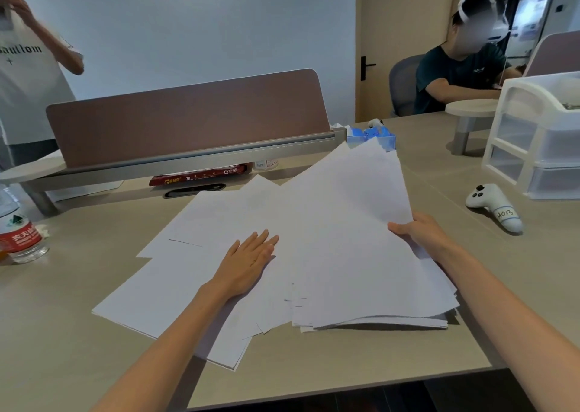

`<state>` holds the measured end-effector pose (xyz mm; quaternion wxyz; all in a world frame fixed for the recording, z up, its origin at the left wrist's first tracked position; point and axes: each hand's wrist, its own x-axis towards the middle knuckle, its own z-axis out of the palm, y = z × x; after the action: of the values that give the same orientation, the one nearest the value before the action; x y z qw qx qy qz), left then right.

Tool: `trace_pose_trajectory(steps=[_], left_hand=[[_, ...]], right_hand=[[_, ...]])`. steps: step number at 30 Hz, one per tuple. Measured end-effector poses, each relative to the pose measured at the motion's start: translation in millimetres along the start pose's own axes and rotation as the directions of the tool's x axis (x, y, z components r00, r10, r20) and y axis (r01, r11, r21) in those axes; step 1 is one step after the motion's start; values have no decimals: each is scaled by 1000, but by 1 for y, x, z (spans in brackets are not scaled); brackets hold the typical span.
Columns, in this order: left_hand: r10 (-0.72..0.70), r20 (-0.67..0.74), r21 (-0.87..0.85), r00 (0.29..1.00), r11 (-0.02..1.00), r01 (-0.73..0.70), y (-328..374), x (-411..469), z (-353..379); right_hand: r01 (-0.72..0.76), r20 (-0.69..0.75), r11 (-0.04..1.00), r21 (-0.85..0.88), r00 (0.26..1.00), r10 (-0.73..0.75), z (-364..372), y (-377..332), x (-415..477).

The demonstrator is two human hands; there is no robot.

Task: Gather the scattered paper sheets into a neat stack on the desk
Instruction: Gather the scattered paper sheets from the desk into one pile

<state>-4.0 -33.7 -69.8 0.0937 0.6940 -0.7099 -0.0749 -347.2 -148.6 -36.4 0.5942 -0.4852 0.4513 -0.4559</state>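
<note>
The left hand (251, 262) lies flat, fingers straight and spread a little, pressing down on the loose sheets (175, 286) at the centre of the frame. The right hand (422, 233), right of centre, grips the right-hand edge of a bundle of sheets (351, 239), fingers curled round it. That side is raised off the desk (62, 333), and a shadow shows under the bundle's near edge at lower right. The paper looks thin, light and limp. A single sheet would likely sag or crease if lifted by one corner, and the smooth faces should slide readily over one another, so a flat palm can drag them while a careless pull fans them out. The best hold is probably along a long edge with thumb above and fingers below, or both hands squaring opposite edges. The bundle's long axis runs from the lower right of the frame up towards the upper middle. Its far corners are splayed, so the edges are not yet aligned. The loose sheets lie flat and skewed, their long sides slanting from lower left towards the centre top, overlapping one another and tucked under the bundle. Further out, a white controller (492, 207) lies at right, near a clear drawer unit (539, 148), and a water bottle (18, 236) stands at the left edge.
</note>
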Motion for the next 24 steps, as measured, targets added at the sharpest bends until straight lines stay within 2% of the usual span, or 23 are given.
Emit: trace_pose_trajectory(steps=[8,17,20,21,23,24], left_hand=[[-60,-67,-66,996,996,55,-4,3,3],[-95,-97,-57,991,994,90,-1,1,0],[-150,-74,-102,986,985,142,0,2,-5],[-168,-57,-141,984,977,159,2,1,-8],[-187,-1,-334,982,926,175,9,-4,-11],[-195,-20,-525,981,836,156,18,-6,-19]], right_hand=[[27,-66,992,122,998,-19,-12,-2,-5],[144,-70,978,149,988,-135,-22,-27,-18],[178,-77,972,151,983,-168,-26,-39,-21],[190,-75,969,157,981,-180,-27,-44,-22],[208,-66,962,177,978,-199,-28,-52,-24],[221,-58,959,179,975,-214,-27,-60,-26]])
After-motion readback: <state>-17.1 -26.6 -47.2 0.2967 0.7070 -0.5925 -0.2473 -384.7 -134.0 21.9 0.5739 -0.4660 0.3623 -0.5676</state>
